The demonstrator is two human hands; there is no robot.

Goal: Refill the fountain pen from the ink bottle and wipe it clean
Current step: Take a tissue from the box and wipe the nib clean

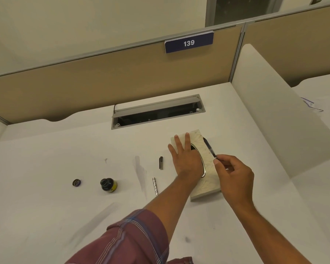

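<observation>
Both hands work at the tissue box [208, 184], pen section in the right.

Left hand [185, 159] lies flat and open on the box; right hand [234, 174] pinches the pen section [210, 147] over it. Ink bottle [108, 185] stands uncapped, well apart at left, so filling looks done; wiping and reassembly seem left.

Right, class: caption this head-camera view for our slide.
Left hand on tissue box, right hand holding pen's ink section; open ink bottle nearby.
</observation>
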